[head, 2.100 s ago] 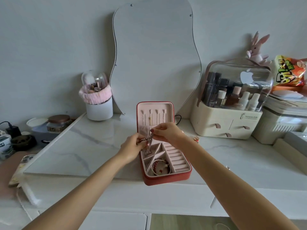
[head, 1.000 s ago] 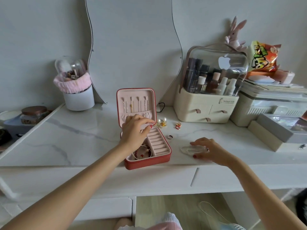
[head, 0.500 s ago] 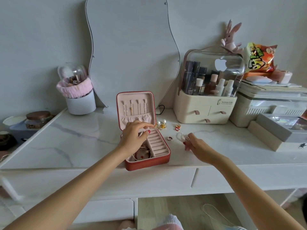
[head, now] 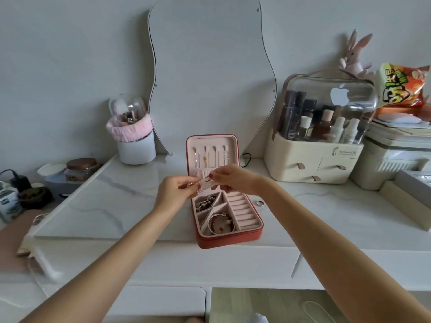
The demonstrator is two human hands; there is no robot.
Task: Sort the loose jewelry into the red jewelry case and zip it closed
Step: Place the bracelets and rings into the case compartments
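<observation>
The red jewelry case [head: 229,239] lies open on the white marble desk, its lid upright with several necklaces hanging inside. A dark beaded piece [head: 205,203] fills a rear compartment and a red and white bracelet [head: 220,223] lies in the front one. Above the case, my left hand [head: 174,193] and my right hand [head: 235,179] both pinch a clear beaded bracelet [head: 205,184] stretched between them. A small ring [head: 260,203] lies on the desk just right of the case.
A wavy mirror [head: 210,73] leans on the wall behind the case. A cream cosmetics organizer [head: 314,164] stands at the right, a white brush cup with a pink band [head: 135,145] at the left. Boxes stack at the far right, small jars and a charger at the far left.
My right hand lifted the clear bracelet from the desk at the right and carried it over the case. My left hand came up from the compartments and took hold of it too.
</observation>
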